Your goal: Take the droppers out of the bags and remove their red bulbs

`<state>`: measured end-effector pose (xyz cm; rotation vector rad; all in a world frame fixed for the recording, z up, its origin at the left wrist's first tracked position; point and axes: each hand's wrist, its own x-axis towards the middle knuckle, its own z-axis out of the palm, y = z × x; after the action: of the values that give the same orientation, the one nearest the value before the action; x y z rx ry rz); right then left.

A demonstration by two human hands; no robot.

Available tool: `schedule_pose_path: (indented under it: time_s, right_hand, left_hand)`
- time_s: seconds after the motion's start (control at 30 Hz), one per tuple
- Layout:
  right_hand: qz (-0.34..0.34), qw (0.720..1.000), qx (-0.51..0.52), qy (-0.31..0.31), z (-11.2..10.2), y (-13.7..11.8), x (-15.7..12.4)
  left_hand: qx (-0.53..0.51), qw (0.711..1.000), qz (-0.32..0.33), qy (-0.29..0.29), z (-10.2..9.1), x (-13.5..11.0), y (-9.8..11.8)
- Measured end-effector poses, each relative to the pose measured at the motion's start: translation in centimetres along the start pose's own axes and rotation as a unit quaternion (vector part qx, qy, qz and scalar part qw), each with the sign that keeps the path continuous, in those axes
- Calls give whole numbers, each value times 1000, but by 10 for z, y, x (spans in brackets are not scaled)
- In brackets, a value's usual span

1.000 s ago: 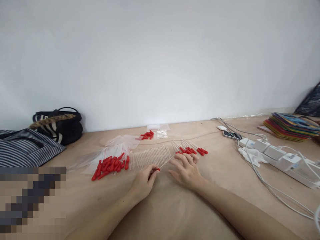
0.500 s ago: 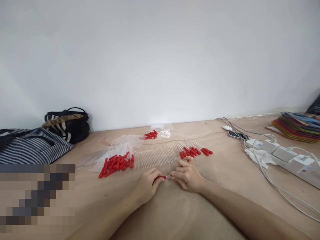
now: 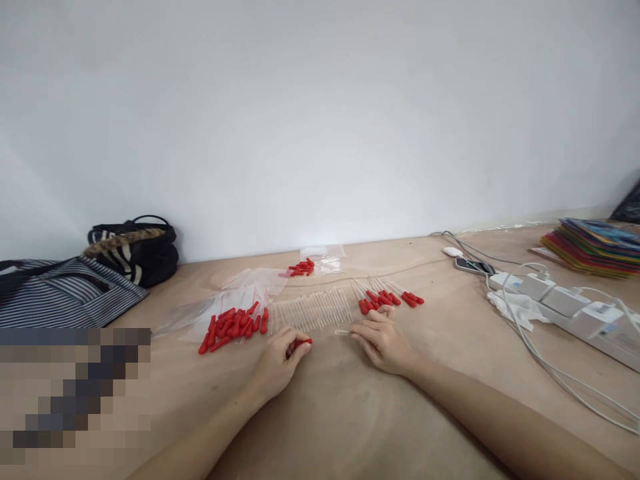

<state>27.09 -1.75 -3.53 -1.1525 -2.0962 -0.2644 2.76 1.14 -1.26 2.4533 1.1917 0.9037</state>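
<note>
My left hand [image 3: 281, 357] is closed on a red rubber bulb [image 3: 306, 342], whose end pokes out past the thumb. My right hand [image 3: 383, 343] pinches a thin clear dropper tube [image 3: 342, 332], its free end pointing left towards the bulb. A gap separates tube and bulb. Beyond the hands lies a row of clear tubes [image 3: 310, 311] side by side. To its left is a pile of red bulbs [image 3: 234, 327] on clear plastic bags [image 3: 197, 315]. Just past my right hand, several droppers [image 3: 383, 299] lie with red bulbs fitted on their tubes.
Farther back lie a few red bulbs [image 3: 302, 268] and a clear bag [image 3: 325, 252] by more tubes. A power strip [image 3: 590, 337] with chargers, cables, a phone [image 3: 473, 266] and stacked colourful packets [image 3: 590, 248] are at right. Bags [image 3: 145, 253] stand at left.
The bulb and tube, end to end before, are now apart. My left hand has moved left and slightly up with the bulb; my right hand has shifted slightly right with the tube.
</note>
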Motion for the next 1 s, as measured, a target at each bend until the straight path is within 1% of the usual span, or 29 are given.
schedule_pose_path:
  time_s: [0.07,0.17,0.2,0.3,0.37,0.43,0.5,0.57,0.63,0.7,0.77,0.8,0.83,0.87,0.93,1.0]
  right_hand:
    - [25,1000,-11,14,2,1,0]
    - [83,994,-43,49,6,3,1]
    - [105,991,-57,61,7,4,1]
    - [156,978,-105,94,11,8,7]
    - [170,970,-140,101,14,10,14]
    - [174,965,-171,92,18,13,23]
    - [174,963,-194,66,22,14,31]
    - [174,962,-206,34,26,15,38]
    - [176,962,-208,4,30,16,42]
    - [182,962,-203,-22,33,15,43]
    - [188,962,-192,-43,35,12,44]
    - [191,963,-185,-48,35,11,44]
    - [194,964,-177,-49,35,9,44]
    - [198,964,-170,-45,34,9,43]
    - [205,966,-159,-24,30,10,41]
    - [210,966,-151,10,22,15,37]
  left_hand:
    - [4,1000,0,21,-2,0,-3]
    - [37,996,-10,79,-14,4,-15]
    - [59,993,-19,102,-20,7,-22]
    - [143,974,-72,159,-40,17,-41]
    - [215,960,-88,153,-50,22,-52]
    - [289,945,-91,120,-54,25,-57]
    - [348,928,-95,91,-52,26,-60]
    - [388,912,-101,87,-49,26,-60]
    - [409,899,-102,118,-44,24,-59]
    - [409,892,-86,174,-38,20,-56]
    - [386,895,-42,221,-32,13,-48]
    - [366,902,-12,230,-28,9,-43]
    - [340,913,21,226,-25,5,-37]
    - [308,927,55,207,-21,1,-30]
    - [226,958,116,134,-15,-7,-17]
    - [144,976,154,58,-11,-13,-8]
